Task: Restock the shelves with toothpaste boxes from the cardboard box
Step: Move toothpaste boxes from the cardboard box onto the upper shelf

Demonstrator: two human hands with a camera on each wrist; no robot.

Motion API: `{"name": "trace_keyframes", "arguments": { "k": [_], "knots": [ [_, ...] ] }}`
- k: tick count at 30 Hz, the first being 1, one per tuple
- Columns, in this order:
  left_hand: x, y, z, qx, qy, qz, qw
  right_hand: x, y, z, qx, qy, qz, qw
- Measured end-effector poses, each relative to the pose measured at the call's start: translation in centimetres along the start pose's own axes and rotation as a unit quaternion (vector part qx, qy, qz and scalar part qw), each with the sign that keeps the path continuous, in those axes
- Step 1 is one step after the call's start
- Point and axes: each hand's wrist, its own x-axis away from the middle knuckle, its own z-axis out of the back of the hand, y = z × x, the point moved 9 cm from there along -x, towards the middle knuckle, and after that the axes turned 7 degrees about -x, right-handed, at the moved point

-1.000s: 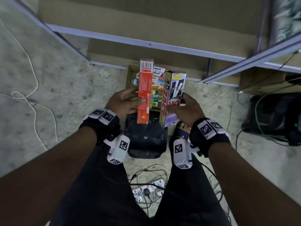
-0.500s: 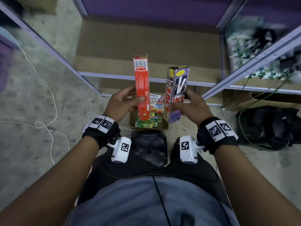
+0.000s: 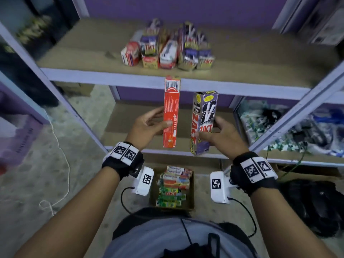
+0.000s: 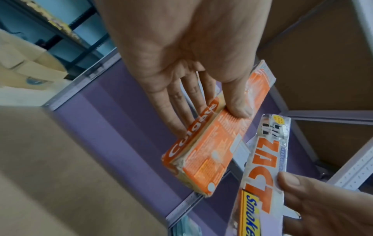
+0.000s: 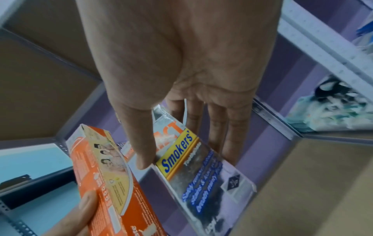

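Note:
My left hand point(image 3: 149, 125) pinches a red Colgate toothpaste box point(image 3: 171, 112) upright between thumb and fingers; the left wrist view shows the thumb point(image 4: 238, 102) pressed on its orange face point(image 4: 210, 148). My right hand point(image 3: 221, 135) holds a silver-purple Zact box point(image 3: 203, 121) upright beside it, thumb point(image 5: 139, 143) on the front of that Zact box point(image 5: 193, 159). Both boxes hang in front of the shelf edge point(image 3: 242, 86). Several toothpaste boxes point(image 3: 167, 51) stand in a group on the upper shelf. The cardboard box point(image 3: 192, 189) with more toothpaste sits on the floor below my hands.
Purple metal shelf uprights point(image 3: 78, 112) frame the bay. A lower shelf board point(image 3: 130, 116) lies behind my hands. A white cord point(image 3: 63, 155) trails on the floor at left. A black bag point(image 3: 312, 205) and cables sit at the right, with cluttered goods point(image 3: 288, 125) on the right-hand shelf.
Both hands have risen with their boxes from just above the cardboard box to the shelf front. My view has tilted up, bringing the stocked upper shelf into sight.

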Motion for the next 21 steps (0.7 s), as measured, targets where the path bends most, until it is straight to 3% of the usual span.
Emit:
{"name": "trace_keyframes", "arguments": {
  "k": [8,15,21],
  "knots": [
    [-6.2,11.8,4.0,-0.079,0.072,-0.095,0.99,-5.3,-10.9,3.1,0.016,0.029,0.091,0.995],
    [-10.7,16.4,8.8,-0.115,0.158,-0.065,0.979,-10.0,-16.7,3.5,0.035,0.048,0.089,0.994],
    [-13.1,18.8,12.7,-0.231,0.216,-0.058,0.947,-14.2,-19.0,1.8,0.034,0.058,0.055,0.996]
  ]
}}
